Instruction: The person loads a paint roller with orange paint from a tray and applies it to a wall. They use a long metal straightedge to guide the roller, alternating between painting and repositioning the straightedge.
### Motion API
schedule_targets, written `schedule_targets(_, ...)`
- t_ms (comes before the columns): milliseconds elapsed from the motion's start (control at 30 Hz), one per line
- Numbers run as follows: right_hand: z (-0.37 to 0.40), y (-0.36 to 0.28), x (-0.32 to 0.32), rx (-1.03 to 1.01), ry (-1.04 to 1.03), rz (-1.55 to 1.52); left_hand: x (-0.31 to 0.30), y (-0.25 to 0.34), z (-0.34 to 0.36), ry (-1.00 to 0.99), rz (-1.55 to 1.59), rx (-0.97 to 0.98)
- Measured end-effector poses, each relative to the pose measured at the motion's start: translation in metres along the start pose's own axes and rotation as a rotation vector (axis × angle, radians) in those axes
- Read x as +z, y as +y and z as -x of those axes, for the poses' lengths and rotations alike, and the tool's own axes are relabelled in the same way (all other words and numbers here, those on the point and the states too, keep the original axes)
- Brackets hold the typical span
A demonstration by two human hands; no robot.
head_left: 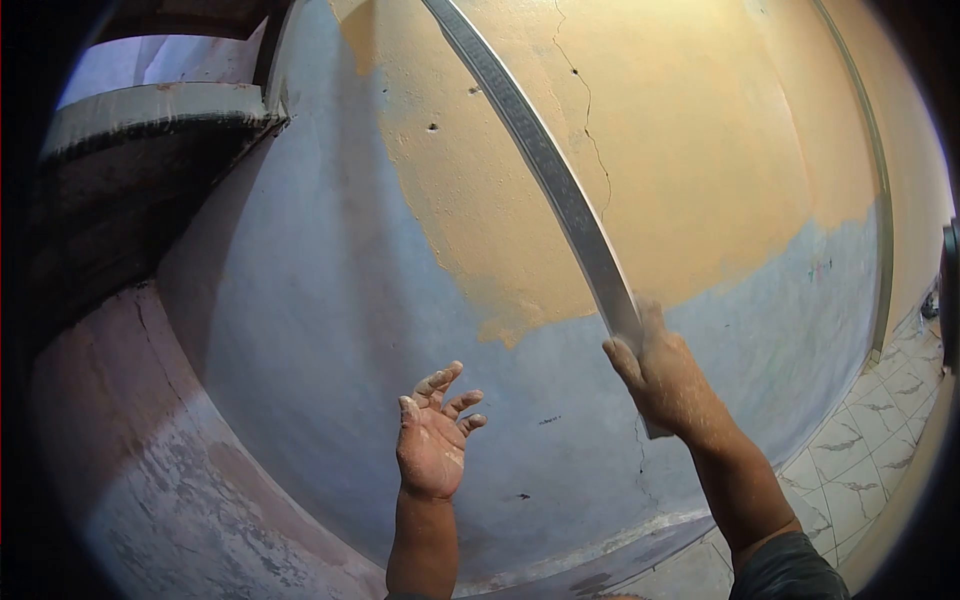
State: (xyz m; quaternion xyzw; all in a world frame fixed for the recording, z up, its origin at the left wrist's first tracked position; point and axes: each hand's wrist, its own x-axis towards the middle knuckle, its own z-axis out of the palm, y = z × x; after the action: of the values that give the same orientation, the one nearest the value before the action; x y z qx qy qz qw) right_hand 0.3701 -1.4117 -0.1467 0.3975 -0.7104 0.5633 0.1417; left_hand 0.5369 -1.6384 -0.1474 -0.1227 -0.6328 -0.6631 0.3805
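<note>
Dull metal straightedge [560, 185], rough plastered wall [330, 290]

Fisheye view: black vignette at all corners, and the metal straightedge [560, 190] bows strongly. Soft, even daylight covers the wall [330, 300] above the left fingers [440, 380]. Far up-left of them are a shadowed recess [120, 220] and a washed-out opening [150, 60]. The right hand [665, 375] is slightly blurred.

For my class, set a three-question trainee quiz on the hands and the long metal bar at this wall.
1. True or false: the left hand is open and holds nothing.
2. Whose grip is on the metal straightedge, near its lower end? A) left B) right hand C) both
3. Fill in: the floor at the right is covered in ____.
Key: 1 true; 2 B; 3 tiles.
</note>
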Motion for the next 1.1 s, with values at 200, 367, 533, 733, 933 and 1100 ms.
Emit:
schedule_targets(200,0.041,0.028,0.016,-0.027,-0.003,-0.018,0.008,-0.004,-0.002,-0.008,0.005,-0.013)
schedule_targets(367,0.079,0.046,0.033,-0.017,-0.042,-0.032,0.016,-0.009,-0.010,-0.060,0.032,-0.019)
schedule_targets(533,0.124,0.061,0.051,0.081,-0.152,-0.053,0.031,-0.017,-0.025,-0.091,0.018,-0.015)
schedule_targets(733,0.183,0.091,0.071,0.145,-0.187,-0.026,0.042,-0.023,-0.032,-0.144,-0.009,-0.022)
schedule_targets(933,0.155,0.061,0.054,0.182,-0.174,-0.044,0.033,-0.023,-0.027,-0.133,0.025,-0.051)
schedule_targets(1100,0.099,0.014,0.031,0.143,-0.161,-0.113,0.027,-0.009,-0.015,-0.088,0.047,-0.017)
